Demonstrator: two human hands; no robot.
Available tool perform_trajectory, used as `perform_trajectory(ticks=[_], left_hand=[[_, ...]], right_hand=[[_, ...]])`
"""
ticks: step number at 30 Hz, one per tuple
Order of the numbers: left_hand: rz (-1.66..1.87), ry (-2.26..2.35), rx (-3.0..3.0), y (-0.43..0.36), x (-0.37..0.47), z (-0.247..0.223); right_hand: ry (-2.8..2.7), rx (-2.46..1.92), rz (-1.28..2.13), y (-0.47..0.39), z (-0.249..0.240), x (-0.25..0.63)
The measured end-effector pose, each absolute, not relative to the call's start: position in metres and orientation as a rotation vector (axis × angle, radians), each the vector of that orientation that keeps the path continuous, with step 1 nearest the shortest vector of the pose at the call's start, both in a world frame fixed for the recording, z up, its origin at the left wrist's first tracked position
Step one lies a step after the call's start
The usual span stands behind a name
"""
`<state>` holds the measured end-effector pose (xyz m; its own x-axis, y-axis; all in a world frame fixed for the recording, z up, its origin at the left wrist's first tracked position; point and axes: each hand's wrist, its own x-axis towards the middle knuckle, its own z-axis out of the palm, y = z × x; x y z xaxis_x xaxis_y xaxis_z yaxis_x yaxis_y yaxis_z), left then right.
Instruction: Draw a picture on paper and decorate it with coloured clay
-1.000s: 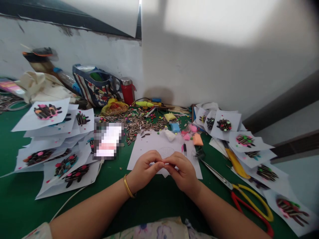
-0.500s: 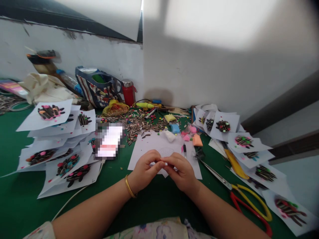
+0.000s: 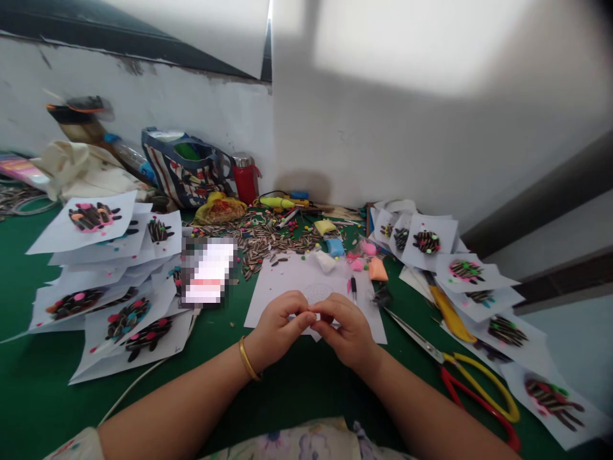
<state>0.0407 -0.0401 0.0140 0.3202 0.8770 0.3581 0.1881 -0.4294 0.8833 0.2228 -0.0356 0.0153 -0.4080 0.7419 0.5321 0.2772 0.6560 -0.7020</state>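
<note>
My left hand (image 3: 282, 321), with a gold bangle (image 3: 249, 359) at its wrist, and my right hand (image 3: 348, 329) meet at the fingertips. Both are closed in a pinch, and whatever lies between the fingers is hidden. Under and beyond them is a white sheet of paper (image 3: 268, 295) with a faint round drawing (image 3: 320, 293). Past the drawing lie lumps of soft clay in white (image 3: 325, 260), blue (image 3: 334, 246), yellow (image 3: 325, 227), pink (image 3: 368, 247) and orange (image 3: 378, 269). A black pen (image 3: 353, 287) rests on the sheet by my right hand.
Sunflower seeds (image 3: 258, 249) are scattered behind the paper. Seed-picture sheets lie stacked at left (image 3: 86, 223) and right (image 3: 431, 239). Large scissors (image 3: 443, 358) and a yellow-handled knife (image 3: 450, 313) lie at right. A blurred-out phone (image 3: 208, 271), red flask (image 3: 245, 179) and striped bag (image 3: 186, 169) stand left.
The view has shifted very slightly. Both hands stay joined at the fingertips, with the right fingers a little changed in their pinch.
</note>
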Motion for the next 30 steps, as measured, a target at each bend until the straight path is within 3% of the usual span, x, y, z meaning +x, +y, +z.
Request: perform_trajectory(ticks=[12,18,23,30], left_hand=[[1.181,0.981,1.959,-0.037,0.036,0.016],[1.338,1.284,2.055,-0.011,0.01,0.014],[1.102,1.384,2.252,0.004,-0.004,0.01],[0.833,1.207,2.443,0.003,0.003,0.005]], right_hand=[[-2.009,-0.84,0.536,-0.027,0.023,0.228],[-2.03,-1.413,0.145,0.017,0.028,0.279],[-2.167,-1.795,-0.147,0.034,0.024,0.31],[-2.27,-2.014,-0.228,0.033,0.016,0.305]])
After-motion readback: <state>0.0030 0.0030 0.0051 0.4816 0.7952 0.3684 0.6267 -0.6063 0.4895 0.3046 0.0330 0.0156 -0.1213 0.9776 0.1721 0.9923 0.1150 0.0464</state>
